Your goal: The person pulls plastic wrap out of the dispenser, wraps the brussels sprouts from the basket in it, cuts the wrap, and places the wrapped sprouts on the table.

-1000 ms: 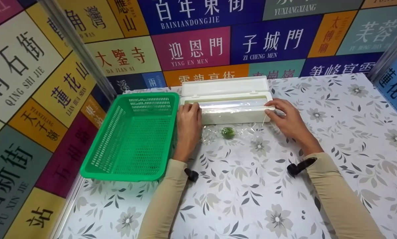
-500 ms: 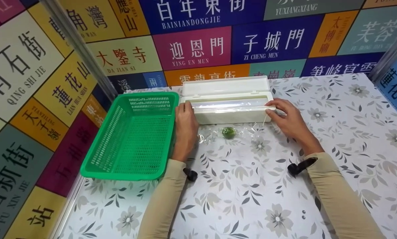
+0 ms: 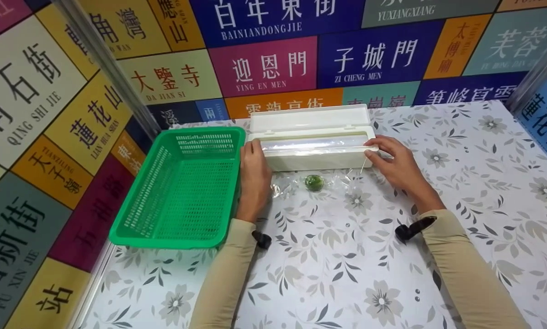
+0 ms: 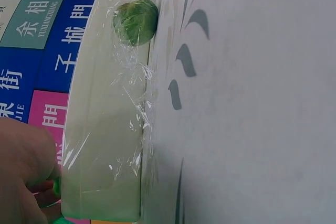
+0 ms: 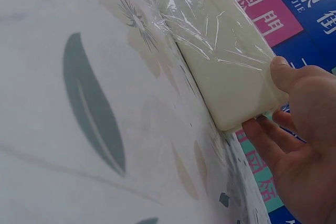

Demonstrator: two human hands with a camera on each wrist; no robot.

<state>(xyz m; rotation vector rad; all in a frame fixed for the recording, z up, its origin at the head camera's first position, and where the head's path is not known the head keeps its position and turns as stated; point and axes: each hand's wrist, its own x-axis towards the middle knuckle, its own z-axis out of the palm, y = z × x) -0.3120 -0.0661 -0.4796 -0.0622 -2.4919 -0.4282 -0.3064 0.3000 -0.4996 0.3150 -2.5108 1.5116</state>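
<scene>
A white cling film dispenser [image 3: 314, 161] stands at the back of the table, its lid [image 3: 310, 119] tipped back and the film roll [image 3: 316, 142] showing inside. Clear film [image 4: 128, 85] hangs down its front and spreads over the tabletop. On that film lies a small round green vegetable [image 3: 314, 183], close to the box. My left hand [image 3: 255, 180] holds the box's left end, fingertips bent over the top edge. At the other end, my right hand [image 5: 304, 124] grips the corner, thumb on the front edge and fingers behind.
A green plastic basket [image 3: 172, 243] with slotted walls stands left of the dispenser, right beside my left hand. A wall of colourful sign panels [image 3: 264, 64] rises behind the table, and another closes the left side. The tablecloth [image 3: 328, 274] has a floral print.
My left hand has slid slightly left along the dispenser's front edge to its end. The right hand stays at its corner, and the green vegetable lies where it was.
</scene>
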